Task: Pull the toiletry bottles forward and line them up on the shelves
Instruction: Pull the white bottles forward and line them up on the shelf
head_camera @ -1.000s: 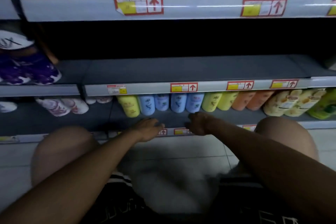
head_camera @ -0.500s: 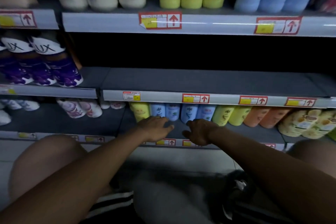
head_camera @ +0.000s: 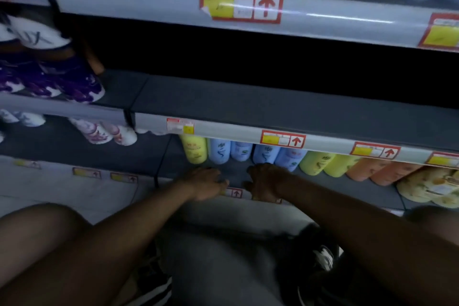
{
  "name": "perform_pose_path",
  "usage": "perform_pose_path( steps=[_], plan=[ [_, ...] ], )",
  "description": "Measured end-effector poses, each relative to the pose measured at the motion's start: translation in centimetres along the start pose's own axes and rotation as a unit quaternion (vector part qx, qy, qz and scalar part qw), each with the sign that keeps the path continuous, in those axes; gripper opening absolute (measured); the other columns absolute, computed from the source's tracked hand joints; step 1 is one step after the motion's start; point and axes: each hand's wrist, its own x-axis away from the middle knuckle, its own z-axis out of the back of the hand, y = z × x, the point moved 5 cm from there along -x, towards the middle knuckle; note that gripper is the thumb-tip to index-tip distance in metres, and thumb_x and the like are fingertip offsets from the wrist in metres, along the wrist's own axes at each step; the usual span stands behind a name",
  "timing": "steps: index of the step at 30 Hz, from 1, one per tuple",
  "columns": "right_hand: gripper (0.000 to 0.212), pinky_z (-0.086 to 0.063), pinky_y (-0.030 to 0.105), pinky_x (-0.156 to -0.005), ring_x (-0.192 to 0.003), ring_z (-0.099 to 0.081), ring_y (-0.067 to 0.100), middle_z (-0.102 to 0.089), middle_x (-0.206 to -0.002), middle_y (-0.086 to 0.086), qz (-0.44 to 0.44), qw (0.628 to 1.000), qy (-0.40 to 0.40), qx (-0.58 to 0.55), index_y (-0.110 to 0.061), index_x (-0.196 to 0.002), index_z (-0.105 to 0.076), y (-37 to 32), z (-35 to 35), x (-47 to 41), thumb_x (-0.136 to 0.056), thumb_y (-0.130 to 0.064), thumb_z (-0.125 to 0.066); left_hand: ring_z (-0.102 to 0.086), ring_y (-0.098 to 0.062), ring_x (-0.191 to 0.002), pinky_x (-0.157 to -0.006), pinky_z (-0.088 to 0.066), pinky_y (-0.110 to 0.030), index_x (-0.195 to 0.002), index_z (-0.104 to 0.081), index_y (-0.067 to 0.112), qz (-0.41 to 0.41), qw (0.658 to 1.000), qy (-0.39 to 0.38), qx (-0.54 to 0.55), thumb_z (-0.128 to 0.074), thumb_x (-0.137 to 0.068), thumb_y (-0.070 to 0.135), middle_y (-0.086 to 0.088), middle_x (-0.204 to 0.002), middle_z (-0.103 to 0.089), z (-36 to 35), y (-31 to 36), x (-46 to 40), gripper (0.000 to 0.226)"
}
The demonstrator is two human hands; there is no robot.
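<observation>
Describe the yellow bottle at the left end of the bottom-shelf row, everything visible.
The yellow bottle stands on the bottom shelf at the left end of the row, set back from the front edge. It looks like smooth plastic, rounded, with a small red and dark print on its front. Its top is hidden behind the shelf edge above. A blue bottle sits close on its right. Neither hand touches it; the left hand hovers just in front.

A shop: price-tagged shelves (head_camera: 323, 146) of toiletry bottles (head_camera: 219, 153).

Bare shelf floor (head_camera: 233, 170) fronts the blue bottles (head_camera: 264, 154) (overhanging shelf edge (head_camera: 236, 130) limits headroom).
</observation>
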Motion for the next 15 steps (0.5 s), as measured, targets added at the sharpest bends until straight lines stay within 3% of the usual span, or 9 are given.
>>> perform_pose_path(
  steps=[2,6,11,15],
  plan=[
    [0.072,-0.037,0.047,-0.116,-0.143,-0.042,0.033,-0.041,-0.158,0.013,-0.004,1.000,0.015,-0.014,-0.018,-0.154,-0.039,-0.5,0.1,0.5,-0.099,-0.064,-0.034,-0.052,-0.028,-0.134,-0.106,-0.043,-0.036,-0.132,-0.061,0.021,0.004,0.998,0.042,0.036,-0.047,-0.102,0.057,-0.007,-0.146,-0.057,-0.1,0.0,1.1,0.049],
    [0.073,-0.035,0.046,-0.118,-0.146,-0.038,0.031,-0.035,-0.162,0.011,0.014,1.000,0.016,-0.023,-0.018,-0.158,-0.032,-1.8,0.4,3.5,-0.100,-0.064,-0.035,-0.052,-0.028,-0.133,-0.094,-0.041,-0.032,-0.138,-0.056,0.022,-0.003,0.996,0.080,0.032,-0.048,-0.102,0.055,-0.006,-0.147,-0.055,1.2,0.3,4.8,0.050],
    [0.072,-0.037,0.047,-0.115,-0.146,-0.037,0.033,-0.035,-0.162,0.012,0.029,0.997,0.061,-0.042,-0.020,-0.160,-0.027,-3.5,3.0,6.3,-0.102,-0.062,-0.035,-0.061,-0.028,-0.113,-0.091,-0.052,-0.042,-0.115,-0.057,0.030,-0.009,0.991,0.136,0.009,-0.041,-0.092,0.068,-0.005,-0.130,-0.063,5.6,0.9,8.0,0.048],
    [0.066,-0.041,0.047,-0.112,-0.144,-0.042,0.032,-0.040,-0.160,0.007,0.065,0.989,0.115,-0.063,-0.024,-0.158,-0.032,-5.7,6.1,7.3,-0.102,-0.059,-0.041,-0.062,-0.028,-0.116,-0.095,-0.051,-0.042,-0.130,-0.058,0.029,-0.025,0.982,0.187,0.006,-0.046,-0.097,0.062,-0.002,-0.133,-0.064,9.7,0.4,10.3,0.048]
  ],
)
